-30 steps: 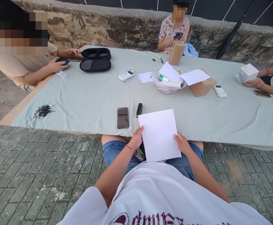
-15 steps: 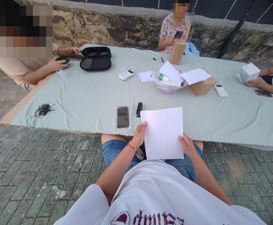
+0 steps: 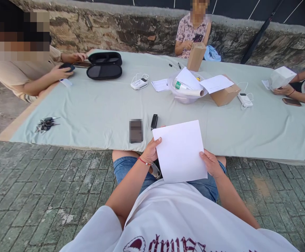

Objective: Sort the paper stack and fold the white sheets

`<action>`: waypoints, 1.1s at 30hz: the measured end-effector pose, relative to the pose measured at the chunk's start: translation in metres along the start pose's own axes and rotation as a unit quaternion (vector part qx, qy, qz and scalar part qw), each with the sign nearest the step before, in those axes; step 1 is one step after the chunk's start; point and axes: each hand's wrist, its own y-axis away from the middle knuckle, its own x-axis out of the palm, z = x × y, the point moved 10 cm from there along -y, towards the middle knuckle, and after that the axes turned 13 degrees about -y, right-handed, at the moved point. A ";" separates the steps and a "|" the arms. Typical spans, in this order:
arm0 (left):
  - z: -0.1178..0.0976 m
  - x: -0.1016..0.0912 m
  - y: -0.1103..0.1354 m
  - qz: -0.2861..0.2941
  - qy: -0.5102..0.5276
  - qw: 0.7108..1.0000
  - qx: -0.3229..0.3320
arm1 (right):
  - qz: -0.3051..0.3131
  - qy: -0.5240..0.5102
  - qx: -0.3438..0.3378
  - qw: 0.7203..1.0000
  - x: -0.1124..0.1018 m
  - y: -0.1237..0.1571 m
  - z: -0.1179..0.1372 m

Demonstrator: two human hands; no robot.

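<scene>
Between my two hands is a blank white sheet of paper (image 3: 180, 152), held over my lap and the table's near edge. My left hand (image 3: 151, 148) pinches its left side, thumb on top and the other fingers mostly behind it. On the right side, my right hand (image 3: 210, 162) grips the edge with the thumb in front; its other fingers are largely hidden by the sheet. Just beyond the paper's upper left corner lies a black stapler-like object (image 3: 154, 121). A dark rectangular item (image 3: 136, 131), blurred out, rests left of it.
The cloth-covered table (image 3: 102, 108) holds keys (image 3: 47, 124), an open black case (image 3: 104, 71), a white power bank (image 3: 139, 83), a filled plastic bowl (image 3: 185, 98) and cardboard boxes (image 3: 224, 96). People sit at the left, far and right sides; one holds a white box (image 3: 282, 77).
The sheet has tilted, its top edge shifting left and its lower right corner moving right. My left hand has moved slightly left with it. The person at right has turned the white box.
</scene>
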 end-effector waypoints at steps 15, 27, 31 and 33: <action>-0.049 0.024 -0.007 0.069 0.090 0.988 0.101 | 0.011 -0.065 0.040 0.997 0.013 0.000 -0.011; -0.050 0.020 -0.001 0.075 0.067 0.990 0.099 | 0.027 -0.076 0.035 0.996 0.019 -0.001 -0.013; -0.054 0.023 0.001 0.071 0.062 0.990 0.103 | 0.030 -0.089 0.041 0.995 0.021 -0.003 -0.015; -0.056 0.022 0.002 0.061 0.059 0.990 0.111 | 0.030 -0.095 0.040 0.994 0.022 -0.003 -0.016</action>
